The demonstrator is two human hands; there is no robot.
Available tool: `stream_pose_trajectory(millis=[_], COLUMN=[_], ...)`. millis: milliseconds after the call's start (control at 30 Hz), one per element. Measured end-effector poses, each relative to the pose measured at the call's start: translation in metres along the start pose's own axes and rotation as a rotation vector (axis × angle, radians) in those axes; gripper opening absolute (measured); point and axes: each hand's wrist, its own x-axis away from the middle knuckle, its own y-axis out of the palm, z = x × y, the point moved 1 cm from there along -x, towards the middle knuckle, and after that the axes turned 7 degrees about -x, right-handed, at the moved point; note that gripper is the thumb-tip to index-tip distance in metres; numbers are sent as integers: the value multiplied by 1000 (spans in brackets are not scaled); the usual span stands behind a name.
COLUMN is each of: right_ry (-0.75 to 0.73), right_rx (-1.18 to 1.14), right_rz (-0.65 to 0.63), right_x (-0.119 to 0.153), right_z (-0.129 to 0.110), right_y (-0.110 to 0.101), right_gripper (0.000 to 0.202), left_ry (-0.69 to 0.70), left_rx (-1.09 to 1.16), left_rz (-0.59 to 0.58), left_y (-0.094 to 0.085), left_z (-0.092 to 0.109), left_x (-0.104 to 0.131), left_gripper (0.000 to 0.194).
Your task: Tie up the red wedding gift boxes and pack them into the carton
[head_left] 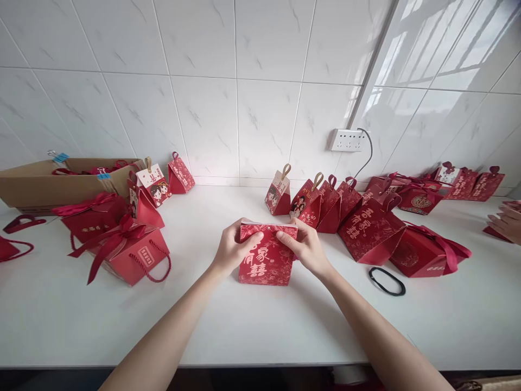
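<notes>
A red box with pale gold Chinese characters (266,263) stands upright on the white table, its front towards me. At its upper left corner my left hand (238,244) grips it, thumb on the front face and fingers behind. My right hand (303,244) holds the upper right corner the same way. A thin white edge shows along the top between both hands. The fingertips behind the box are hidden. Just beyond my right hand stands a red box with a couple printed on it (306,203).
Red gift boxes with ribbons (132,247) and a cardboard box (73,184) are at left. More red boxes (372,231), a black loop (387,281) and a wall power strip (347,140) are at right. Another person's hand (507,220) is at the far right edge.
</notes>
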Motion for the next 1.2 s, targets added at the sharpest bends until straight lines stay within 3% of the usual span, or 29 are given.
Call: stream_pose_trajectory(millis=[133,333,467,633,833,1000,1200], right_ry=[-17,-73,-84,-126,-271,-299,-215], right_rx=[-41,-106,25,218,265,147,160], right_rz=[-27,53,131,173,107,-58,28], right_x=[2,0,0,2,4,5,6], right_z=[-3,-6,-4,-5,-10,-13,-12], right_y=[5,7,8,9,6,1,7], right_gripper=[26,26,35,36,20,25,18], left_ry=[21,14,1,4,18,70,66], left_rx=[-63,-25,-6,-103,-162,-189,-177], left_rz=[52,-66,-106,-29,-25,-34,-28], left_y=[-2,-5,-4,-3,-4,-4,-4], left_z=[1,3,7,7,7,8,7], left_x=[-1,-1,0,-1,-2,-2,-3], left_gripper=[30,22,20,20,24,20,17])
